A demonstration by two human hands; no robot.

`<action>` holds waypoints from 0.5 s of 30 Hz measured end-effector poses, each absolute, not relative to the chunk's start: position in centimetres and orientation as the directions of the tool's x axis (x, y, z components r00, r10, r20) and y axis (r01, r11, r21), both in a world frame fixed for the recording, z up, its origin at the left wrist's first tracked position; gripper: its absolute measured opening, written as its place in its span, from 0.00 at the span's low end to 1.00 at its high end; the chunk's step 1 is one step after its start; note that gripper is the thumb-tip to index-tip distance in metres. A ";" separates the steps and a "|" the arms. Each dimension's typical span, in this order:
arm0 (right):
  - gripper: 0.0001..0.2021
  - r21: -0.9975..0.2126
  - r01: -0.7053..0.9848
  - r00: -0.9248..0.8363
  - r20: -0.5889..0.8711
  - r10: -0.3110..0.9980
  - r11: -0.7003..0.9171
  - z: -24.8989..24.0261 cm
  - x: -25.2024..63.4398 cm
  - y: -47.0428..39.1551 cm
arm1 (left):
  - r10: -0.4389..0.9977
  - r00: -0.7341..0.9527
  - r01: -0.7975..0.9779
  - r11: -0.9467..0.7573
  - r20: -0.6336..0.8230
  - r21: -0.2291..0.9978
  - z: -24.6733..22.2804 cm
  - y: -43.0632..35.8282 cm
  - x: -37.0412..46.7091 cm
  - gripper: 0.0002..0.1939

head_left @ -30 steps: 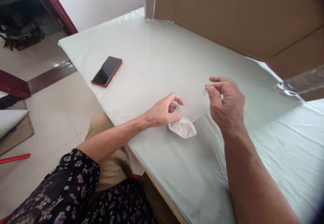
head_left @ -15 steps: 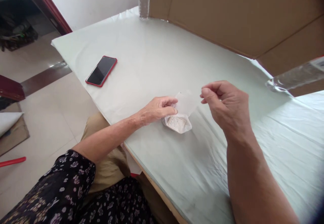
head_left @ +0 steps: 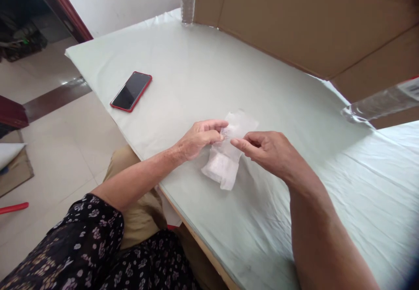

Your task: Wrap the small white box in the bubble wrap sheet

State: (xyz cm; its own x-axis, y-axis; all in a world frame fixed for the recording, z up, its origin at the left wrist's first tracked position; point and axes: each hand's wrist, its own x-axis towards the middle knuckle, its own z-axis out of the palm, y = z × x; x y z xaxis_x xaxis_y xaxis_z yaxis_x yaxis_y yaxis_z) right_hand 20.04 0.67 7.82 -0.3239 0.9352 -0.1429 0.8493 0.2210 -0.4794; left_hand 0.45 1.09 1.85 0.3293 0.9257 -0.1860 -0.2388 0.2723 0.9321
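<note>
A thin, whitish, see-through wrapper (head_left: 242,122) lies spread on the cloth between my hands. Its near end is a folded packet (head_left: 222,167) with a loose flap hanging toward me; what is inside is covered. At the left edge of the wrapper, the thumb and fingers of my left hand (head_left: 201,139) close on it. From the right, my right hand (head_left: 270,152) has its thumb over the sheet and its other fingers curled at the edge, pinching it.
A phone in a red case (head_left: 131,91) lies near the table's left edge. A clear bottle (head_left: 187,6) stands at the back beside a large cardboard panel (head_left: 278,19). Another clear bottle (head_left: 376,104) lies at the right. Pale cloth (head_left: 183,71) covers the table.
My right hand has come down and left onto the wrapper. The near end, which showed a pale beige inside, is now covered by the white sheet. My left hand has barely moved.
</note>
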 end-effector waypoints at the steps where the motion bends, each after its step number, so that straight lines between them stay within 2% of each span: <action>1: 0.28 -0.460 0.858 -0.324 -0.135 0.936 0.231 7.8 19.8 0.5 | 0.925 0.334 -0.244 0.269 -0.180 0.932 1.9 1.1 0.4 0.24; 5: 0.28 -0.336 0.914 -0.279 -0.115 0.953 0.227 7.5 18.6 0.0 | 0.924 0.351 -0.260 0.252 -0.152 0.932 2.0 1.0 0.5 0.24; 9: 0.19 -0.232 0.954 -0.221 -0.116 0.968 0.190 7.2 18.6 0.1 | 0.937 0.338 -0.282 0.193 -0.091 0.940 1.8 1.2 0.5 0.26; 12: 0.13 -0.290 0.938 -0.221 -0.076 0.972 0.191 7.3 19.8 0.6 | 0.953 0.298 -0.168 0.118 -0.064 0.979 1.9 1.4 0.3 0.27; 15: 0.11 -0.390 0.894 -0.234 0.015 0.972 0.221 7.5 21.4 1.3 | 0.990 0.122 0.135 -0.086 0.070 0.987 2.5 1.3 0.0 0.24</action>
